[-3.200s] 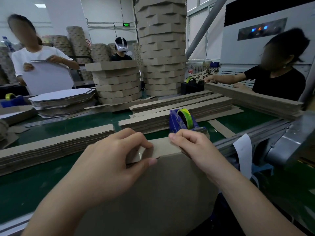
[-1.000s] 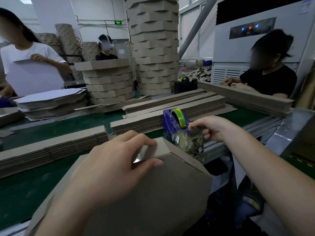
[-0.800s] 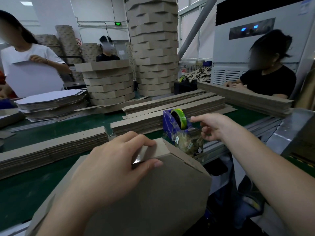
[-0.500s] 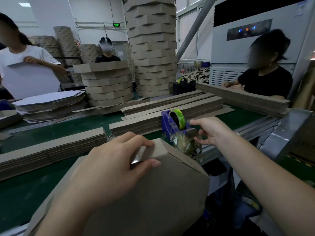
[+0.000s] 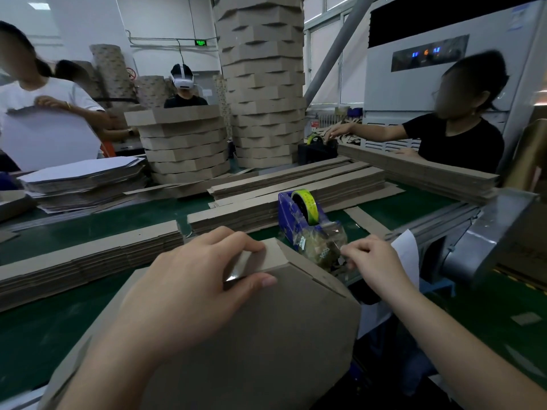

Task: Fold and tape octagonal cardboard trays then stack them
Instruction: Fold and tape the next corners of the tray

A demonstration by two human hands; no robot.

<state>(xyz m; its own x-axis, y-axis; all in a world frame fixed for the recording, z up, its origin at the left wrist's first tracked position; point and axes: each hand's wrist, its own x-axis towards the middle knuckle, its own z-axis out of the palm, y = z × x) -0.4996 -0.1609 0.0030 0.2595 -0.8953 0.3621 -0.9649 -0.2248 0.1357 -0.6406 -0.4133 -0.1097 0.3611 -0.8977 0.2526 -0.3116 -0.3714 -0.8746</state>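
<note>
Two risks are judged: the tray point(image 5: 251, 335), propped at the near edge of the belt point(image 5: 59, 335), could spring open if the curled rim grip of the left hand point(image 5: 189, 285) slackens; tape point(image 5: 344, 252) pinched by the right hand point(image 5: 373, 264) could self-stick beside the dispenser point(image 5: 299, 214). The tray's base is turned nearward, rim away; no long axis is marked.

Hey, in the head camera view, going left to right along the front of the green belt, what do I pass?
Pile of flat cardboard strips → left hand gripping the cardboard tray → blue tape dispenser → right hand pinching tape → grey metal housing.
</note>
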